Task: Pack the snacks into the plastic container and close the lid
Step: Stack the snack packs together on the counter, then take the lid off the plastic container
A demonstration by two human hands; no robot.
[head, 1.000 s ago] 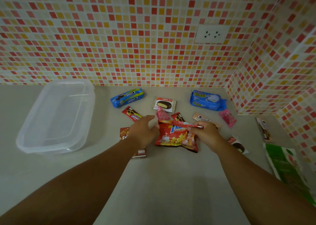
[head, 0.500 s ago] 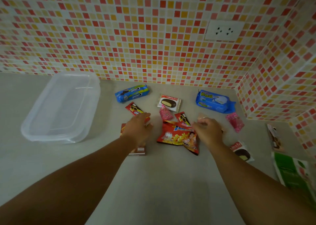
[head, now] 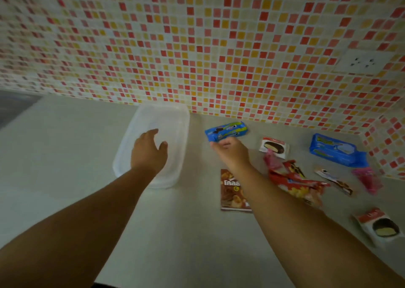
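Observation:
The clear plastic container (head: 184, 121) stands on the grey counter by the tiled wall. My left hand (head: 149, 152) hovers over it, fingers spread, holding nothing. My right hand (head: 230, 152) has loosely curled fingers touching the near edge of a blue cookie pack (head: 228, 130), which lies flat. Snacks are scattered to the right: a brown pack (head: 230, 191) partly under my forearm, a red chips bag (head: 293, 187), a chocolate pie (head: 274, 147), a large blue pack (head: 337, 149) and a second pie (head: 379, 226).
Pink candies (head: 368, 179), a small red pack (head: 293, 167) and a thin wrapper (head: 333, 180) also lie on the right. A wall socket (head: 361, 63) sits high on the right. The counter drops off at the far left (head: 19, 112).
Both hands left the red chips bag. My left hand swung left over the container and my right hand moved up to the blue cookie pack. The view turned left.

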